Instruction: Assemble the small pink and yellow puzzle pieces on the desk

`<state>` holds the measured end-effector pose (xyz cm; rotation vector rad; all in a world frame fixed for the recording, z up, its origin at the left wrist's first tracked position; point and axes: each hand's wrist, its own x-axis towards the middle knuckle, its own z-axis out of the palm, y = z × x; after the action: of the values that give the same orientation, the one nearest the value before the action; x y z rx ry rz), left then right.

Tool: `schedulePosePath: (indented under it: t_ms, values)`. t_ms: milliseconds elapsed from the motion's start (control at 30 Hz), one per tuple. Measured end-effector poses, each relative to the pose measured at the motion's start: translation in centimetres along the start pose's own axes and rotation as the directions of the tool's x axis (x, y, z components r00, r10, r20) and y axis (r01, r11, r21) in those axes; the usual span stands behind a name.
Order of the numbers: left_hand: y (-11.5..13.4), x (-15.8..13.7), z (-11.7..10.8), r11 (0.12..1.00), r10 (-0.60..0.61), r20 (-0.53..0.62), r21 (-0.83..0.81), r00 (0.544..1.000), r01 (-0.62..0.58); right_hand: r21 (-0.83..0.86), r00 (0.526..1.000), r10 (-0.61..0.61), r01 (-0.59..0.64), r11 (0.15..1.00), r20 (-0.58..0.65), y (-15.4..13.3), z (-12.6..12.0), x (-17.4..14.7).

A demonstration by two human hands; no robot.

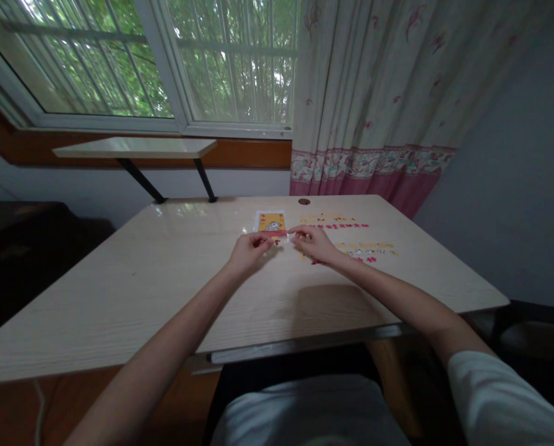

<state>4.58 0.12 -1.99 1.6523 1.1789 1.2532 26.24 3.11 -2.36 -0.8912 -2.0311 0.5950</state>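
Note:
A small partly built jigsaw puzzle (271,220) lies near the far middle of the table, yellow with a pale animal-like figure and a red band along its near side, inside a white border. My left hand (251,249) is at its near left corner, with thumb and fingers pinched at a small red puzzle piece (277,242). At the near right corner is my right hand (314,243), its index finger stretched towards the puzzle's edge and its thumb apart from it. Loose puzzle pieces (363,252) in yellow, white and red lie in rows to the right, partly hidden by my right hand and forearm.
The pale wooden table (165,297) has a round cable hole (304,201) at its back edge. A raised shelf (137,147) on black legs stands at the back left. Behind are a barred window (234,68) and a flowered curtain (374,93).

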Motion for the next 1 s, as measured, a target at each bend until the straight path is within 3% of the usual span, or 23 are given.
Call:
schedulePosePath:
  t_ms: [100, 200, 600, 1000]
  values:
    - [-0.1, -0.1, 0.3, 1.0, -0.023, 0.062, 0.002, 0.998, 0.022, -0.098, 0.977, -0.203, 0.209, 0.973, 0.073, -0.8, 0.2, -0.2]
    - [-0.3, -0.2, 0.6, 1.0, -0.027, 0.073, 0.002, 0.997, 0.027, -0.163, 0.949, -0.291, 0.309, 0.937, 0.123, -1.3, 0.6, -0.3]
    - [-0.4, -0.2, 1.3, 0.997, 0.018, 0.124, -0.08, 0.992, -0.009, -0.273, 0.968, -0.242, 0.25, 0.929, 0.064, -1.9, 1.0, -0.7]
    - [0.0, -0.1, 1.1, 0.996, -0.049, 0.106, -0.067, 0.993, 0.057, -0.338, 0.94, -0.322, 0.341, 0.877, 0.113, -1.4, 0.4, -0.7]
